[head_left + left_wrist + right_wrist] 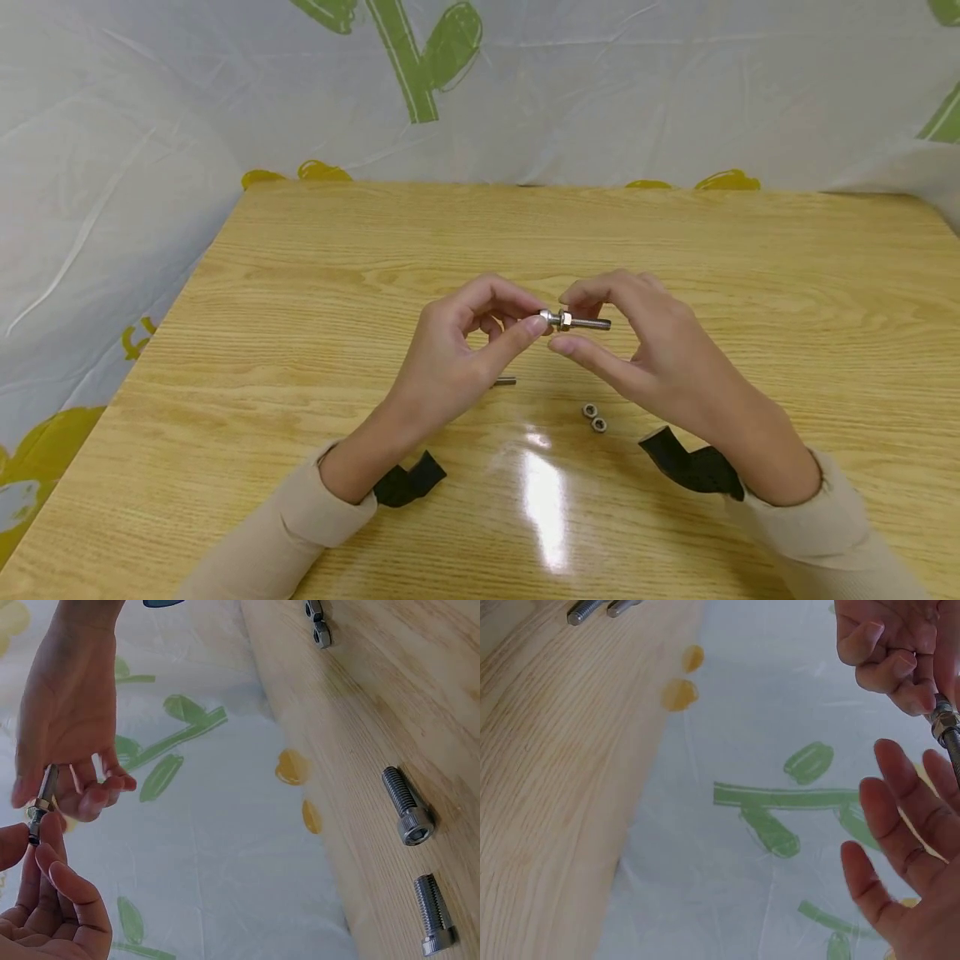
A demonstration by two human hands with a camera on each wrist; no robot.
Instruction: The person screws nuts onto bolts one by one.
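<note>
My left hand (453, 354) pinches one end of a silver bolt (592, 323) between thumb and fingers, holding it above the table. A hex nut (566, 321) sits partway along the thread, and the bolt's free end points right. Around that free end is my right hand (667, 354), thumb and forefinger parted on either side of the nut. The right wrist view shows its other fingers (889, 821) spread and gently bent. My left fingertips hide the gripped end of the bolt.
Two loose nuts (595, 418) lie together on the wooden table (300, 250). In the left wrist view, two socket-head bolts (407, 806) lie on the tabletop; in the head view my left hand partly covers a bolt (506, 381). Dark straps (690, 467) hang at both wrists.
</note>
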